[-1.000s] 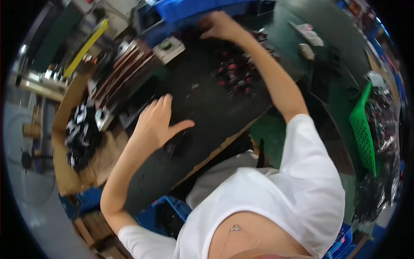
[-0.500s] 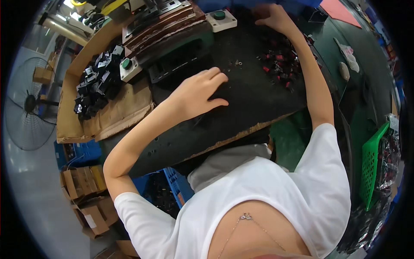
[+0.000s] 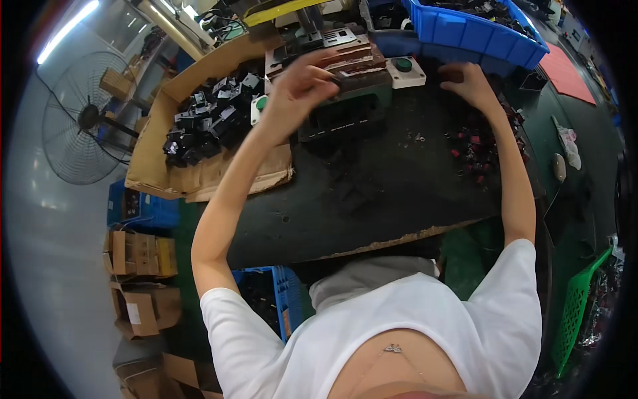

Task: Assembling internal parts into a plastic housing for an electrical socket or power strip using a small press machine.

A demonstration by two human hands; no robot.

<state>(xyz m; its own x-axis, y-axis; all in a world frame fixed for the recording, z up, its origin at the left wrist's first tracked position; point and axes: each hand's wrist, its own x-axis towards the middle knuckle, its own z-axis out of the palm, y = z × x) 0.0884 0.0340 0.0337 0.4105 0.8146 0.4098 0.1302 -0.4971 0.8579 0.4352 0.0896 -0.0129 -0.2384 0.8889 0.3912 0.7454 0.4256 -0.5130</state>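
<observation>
Two hands (image 3: 292, 100) (image 3: 470, 86), at twelve and two o'clock; two green push buttons (image 3: 261, 104) (image 3: 404, 64), at eleven and one. One fan (image 3: 88, 118) and one cardboard tray (image 3: 147, 156) at ten. One pink sheet (image 3: 567, 73) at two, one green basket (image 3: 573, 309) at four. At least three blue crates (image 3: 465, 30) (image 3: 286, 292) (image 3: 159, 211), at one, seven and nine.

box (image 3: 147, 154) left of machine (image 3: 365, 100)

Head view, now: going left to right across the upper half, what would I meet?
Fan → pile of black parts → left hand → white box with green button → right hand → pink sheet.
</observation>
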